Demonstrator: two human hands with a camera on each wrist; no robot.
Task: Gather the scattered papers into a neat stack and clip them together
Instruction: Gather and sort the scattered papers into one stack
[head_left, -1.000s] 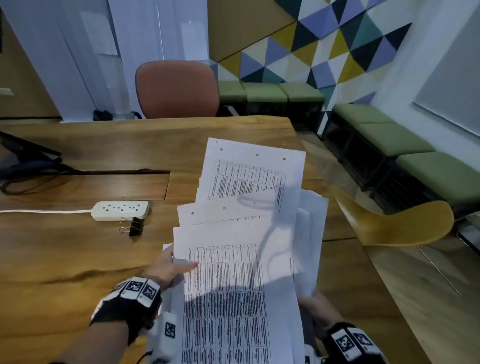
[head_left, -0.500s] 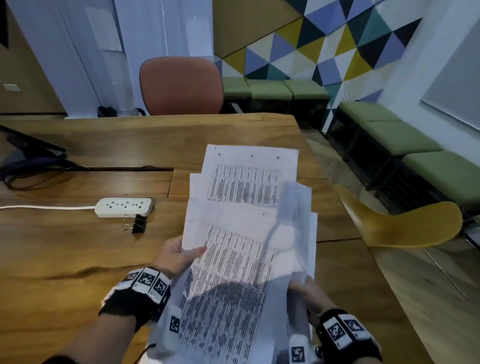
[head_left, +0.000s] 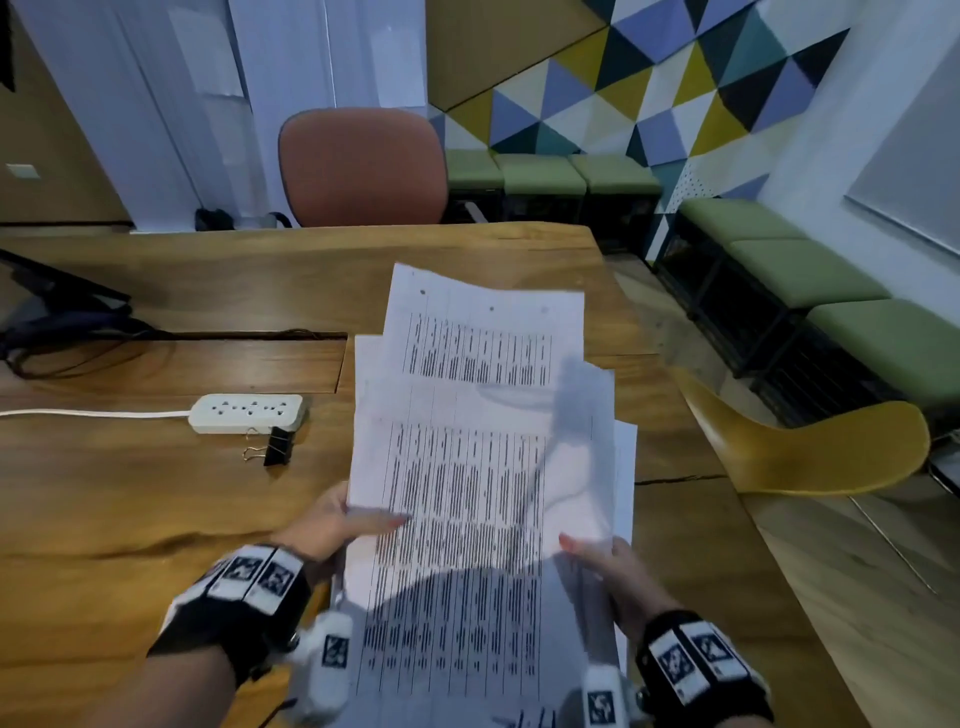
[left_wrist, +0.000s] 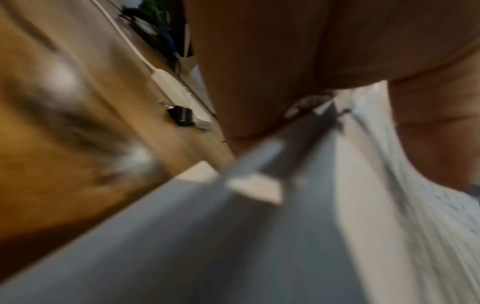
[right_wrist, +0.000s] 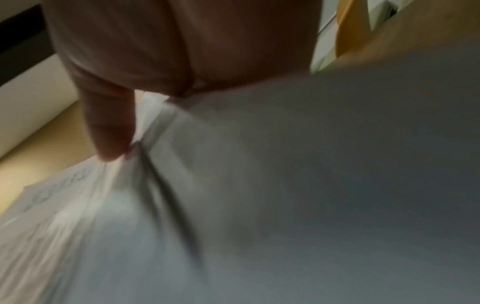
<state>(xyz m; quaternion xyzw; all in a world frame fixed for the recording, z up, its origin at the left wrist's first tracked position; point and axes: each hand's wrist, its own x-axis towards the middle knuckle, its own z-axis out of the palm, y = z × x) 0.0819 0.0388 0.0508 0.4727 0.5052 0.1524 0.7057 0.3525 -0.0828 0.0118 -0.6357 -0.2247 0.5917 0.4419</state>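
Head view, L→R. Far left: dark cables (head_left: 62, 332) on wooden table (head_left: 130, 493). Left-centre: white power strip (head_left: 247, 413) w/ cord running off left edge; black binder clip (head_left: 278, 447) just below it, touching or nearly so, lying on table, well apart from both hands. Lower centre-left: left hand (head_left: 332, 525) grips left edge of papers (head_left: 467, 493), thumb on top of printed sheet, fingers underneath. Papers are held between both hands at centre frame, fanned and uneven, edges not aligned, upper sheets stick out toward top. Lower centre-right: right hand (head_left: 618, 571) pinches right edge, thumb on top. Right: yellow chair (head_left: 831, 452) beside table. Wrist views are blurred; sheets show between thumb and fingers.
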